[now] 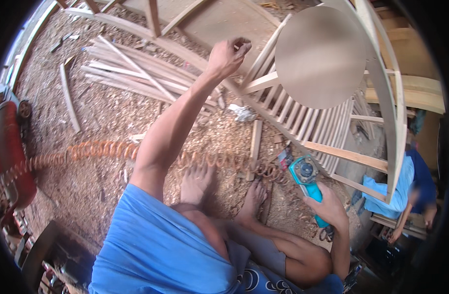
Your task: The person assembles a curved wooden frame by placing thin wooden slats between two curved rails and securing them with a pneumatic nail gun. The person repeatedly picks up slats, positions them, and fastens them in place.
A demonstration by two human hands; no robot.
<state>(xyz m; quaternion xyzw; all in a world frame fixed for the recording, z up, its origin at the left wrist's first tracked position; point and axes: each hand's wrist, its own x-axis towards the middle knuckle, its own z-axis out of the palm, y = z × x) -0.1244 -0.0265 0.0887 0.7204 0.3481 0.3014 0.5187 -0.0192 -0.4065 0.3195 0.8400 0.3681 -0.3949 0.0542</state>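
Observation:
My right hand [329,203] is wrapped round the handle of a teal air nail gun [305,174], its round dark cap turned upward. The tool is held beside the lower rail of a slatted wooden frame [344,152]. My left arm stretches forward, and my left hand [228,56] hovers over the frame's long rail, left of the slats. Its fingers are curled inward; whatever they may hold is too small to make out. A blurred oval patch covers the upper part of the slats.
An orange coiled air hose [102,149] crosses the shaving-covered floor past my bare feet. Thin wood strips [131,68] lie piled ahead on the left. A red tank [11,152] stands at far left. Another person in dark blue [423,176] is at far right, beside light-blue cloth [391,193].

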